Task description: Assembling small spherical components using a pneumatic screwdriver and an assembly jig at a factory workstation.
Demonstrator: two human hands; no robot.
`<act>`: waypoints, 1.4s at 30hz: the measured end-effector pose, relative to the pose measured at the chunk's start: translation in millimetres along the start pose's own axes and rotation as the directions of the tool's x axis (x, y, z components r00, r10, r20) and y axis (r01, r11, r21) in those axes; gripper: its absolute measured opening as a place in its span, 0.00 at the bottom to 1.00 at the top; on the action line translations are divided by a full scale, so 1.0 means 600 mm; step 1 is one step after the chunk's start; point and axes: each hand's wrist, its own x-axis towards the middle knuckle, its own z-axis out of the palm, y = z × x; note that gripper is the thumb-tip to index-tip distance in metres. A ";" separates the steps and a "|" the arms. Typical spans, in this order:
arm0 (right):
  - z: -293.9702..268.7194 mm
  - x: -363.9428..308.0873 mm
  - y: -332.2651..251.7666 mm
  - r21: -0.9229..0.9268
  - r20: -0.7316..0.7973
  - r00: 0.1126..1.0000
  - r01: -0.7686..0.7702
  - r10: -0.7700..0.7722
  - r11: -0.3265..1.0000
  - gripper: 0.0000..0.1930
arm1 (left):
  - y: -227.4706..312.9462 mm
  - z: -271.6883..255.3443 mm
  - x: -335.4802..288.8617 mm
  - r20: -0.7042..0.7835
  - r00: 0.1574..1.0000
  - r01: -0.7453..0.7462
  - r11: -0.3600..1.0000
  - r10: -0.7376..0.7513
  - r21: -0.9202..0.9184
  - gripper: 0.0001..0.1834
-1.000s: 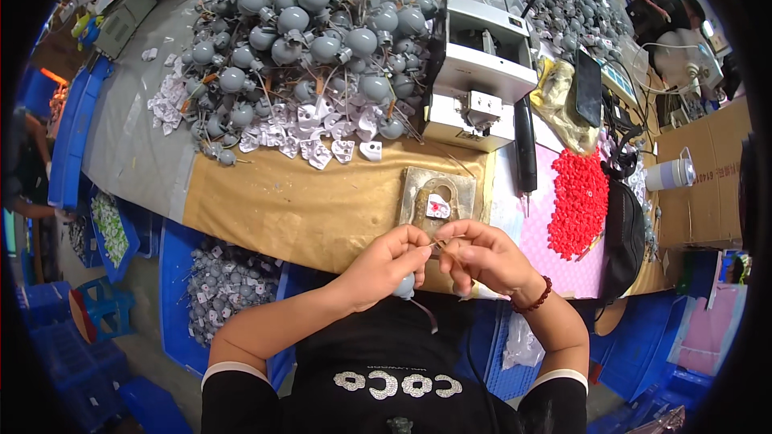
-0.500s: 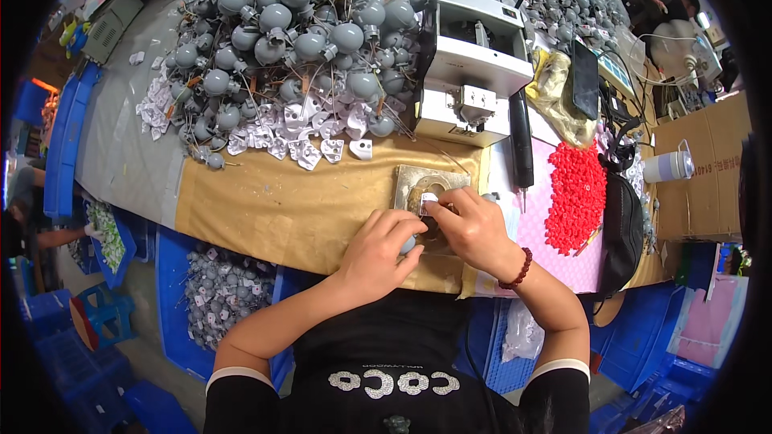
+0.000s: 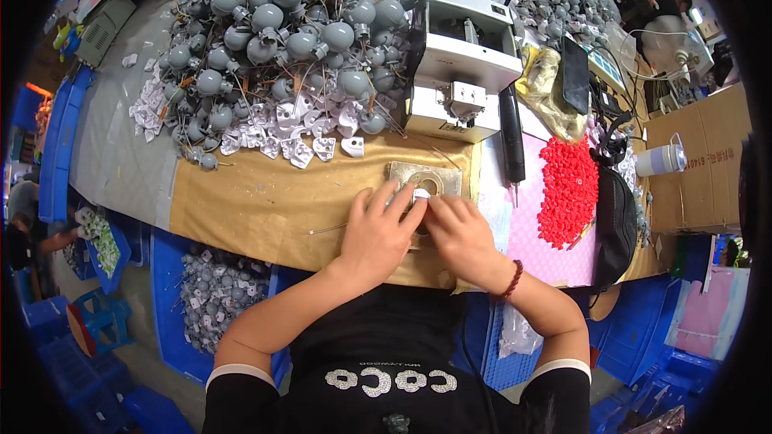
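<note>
A white plastic piece (image 3: 420, 193) sits at the metal block (image 3: 451, 182) just right of frame centre, its hollow presumably keeping the piece steady. Left hand (image 3: 376, 235) and right hand (image 3: 463, 239) converge there, palms down, fingers bent; whether either pinches anything (fingers mask the contact) cannot be told.

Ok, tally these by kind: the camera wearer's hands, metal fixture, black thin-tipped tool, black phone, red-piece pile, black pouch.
Hands: 2 (left hand, right hand)
Metal fixture: 1
Black thin-tipped tool: 1
Black phone: 1
Red-piece pile: 1
Black pouch: 1
Total: 7
</note>
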 end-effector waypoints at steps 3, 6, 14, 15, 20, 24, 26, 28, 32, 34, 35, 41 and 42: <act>-0.025 -0.031 0.043 0.503 0.043 0.958 -0.266 0.284 0.822 0.20 | -0.005 0.013 -0.001 0.029 0.997 -0.069 0.997 0.068 0.047 0.30; -0.055 -0.064 0.080 0.537 0.020 0.902 -0.374 0.432 0.756 0.20 | -0.008 0.020 -0.002 0.046 0.997 -0.069 0.997 0.067 0.030 0.29; 0.008 -0.102 0.070 0.352 -0.026 0.900 -0.399 0.435 0.847 0.17 | -0.025 0.021 0.008 0.016 0.994 -0.111 0.992 0.112 -0.057 0.26; 0.019 -0.101 0.072 0.375 -0.086 0.880 -0.405 0.467 0.834 0.16 | -0.026 0.019 0.009 0.015 0.993 -0.114 0.991 0.115 -0.063 0.26; 0.050 -0.053 0.069 0.849 -0.205 0.703 -0.218 0.681 0.481 0.13 | -0.029 0.017 0.008 0.013 0.993 -0.112 0.991 0.113 -0.075 0.25; 0.046 -0.024 0.079 0.993 0.074 0.696 0.012 0.714 -0.115 0.14 | -0.031 0.017 0.008 0.014 0.993 -0.114 0.991 0.115 -0.075 0.24; 0.026 -0.010 0.083 0.947 0.214 0.745 -0.001 0.632 -0.320 0.18 | -0.032 0.017 0.007 0.015 0.993 -0.112 0.991 0.114 -0.077 0.24; 0.004 0.005 0.085 0.891 0.328 0.779 -0.067 0.535 -0.449 0.22 | -0.034 0.017 0.008 0.014 0.993 -0.113 0.990 0.115 -0.079 0.24; -0.009 0.022 0.082 0.922 0.367 0.792 -0.381 0.488 -0.074 0.30 | -0.038 0.016 0.011 0.013 0.991 -0.129 0.986 0.131 -0.106 0.22; -0.012 0.031 0.073 0.825 0.311 0.817 -0.485 0.485 0.288 0.30 | -0.042 0.013 0.011 0.022 0.990 -0.135 0.984 0.139 -0.119 0.21; -0.015 0.037 0.068 0.722 0.272 0.832 -0.508 0.483 0.469 0.29 | -0.043 0.011 0.013 0.023 0.989 -0.139 0.983 0.143 -0.122 0.20; -0.013 0.046 0.061 0.465 0.077 0.925 -0.363 0.372 0.807 0.28 | -0.043 0.006 0.019 0.016 0.992 -0.117 0.979 0.121 -0.166 0.17; -0.011 0.046 0.060 0.450 0.064 0.919 -0.375 0.389 0.811 0.27 | -0.041 0.007 0.022 0.019 0.995 -0.091 0.978 0.097 -0.185 0.17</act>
